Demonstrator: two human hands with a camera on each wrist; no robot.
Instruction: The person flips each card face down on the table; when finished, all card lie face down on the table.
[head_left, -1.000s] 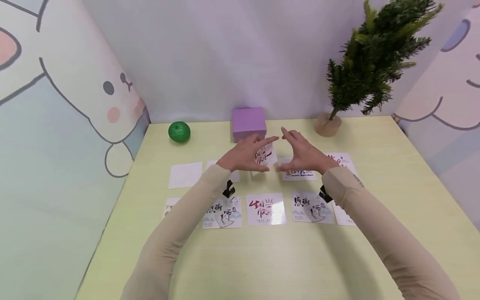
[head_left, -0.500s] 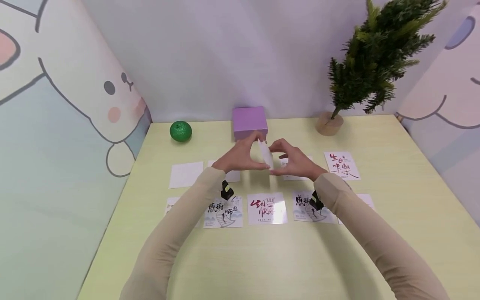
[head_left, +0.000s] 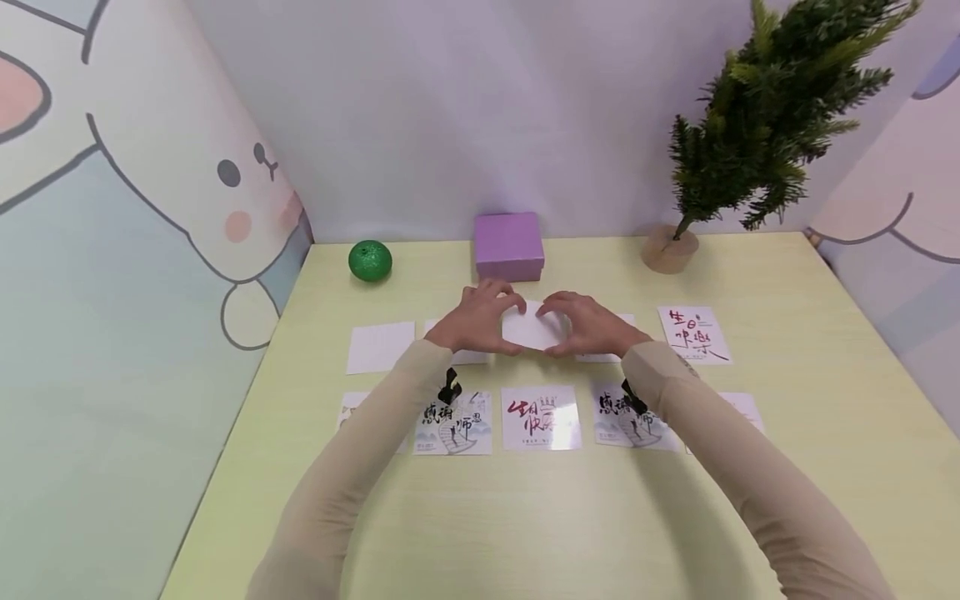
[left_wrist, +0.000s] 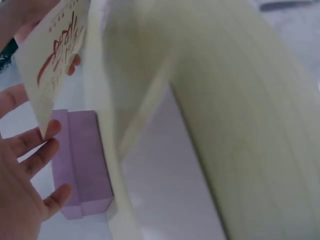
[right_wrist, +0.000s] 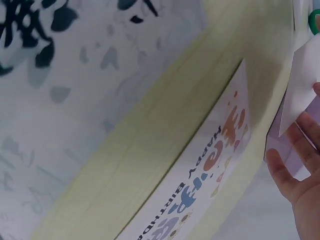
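Note:
Both hands hold one square card (head_left: 531,327) above the table, its blank white face toward the head view. Red brush lettering shows on the far face of this card (left_wrist: 57,52) in the left wrist view. My left hand (head_left: 480,318) pinches its left side; a fingertip and thumb meet the edge. On the opposite side my right hand (head_left: 588,325) has its fingers and thumb at the edge. Below the right hand lies a "Happy Birthday" card (right_wrist: 200,175), and a white card (head_left: 471,357) lies partly hidden under the left hand.
Several printed cards form a front row, among them a red-lettered card (head_left: 540,417) and a teacher-thanks card (head_left: 453,425). A blank card (head_left: 381,347) lies left, a birthday card (head_left: 693,333) right. Behind stand a purple box (head_left: 508,246), green ball (head_left: 371,261) and small tree (head_left: 750,142).
A second ago the card's red lettering faced the head view and the right hand was apart from it. The card has turned through edge-on to blank face, and the right hand has closed in.

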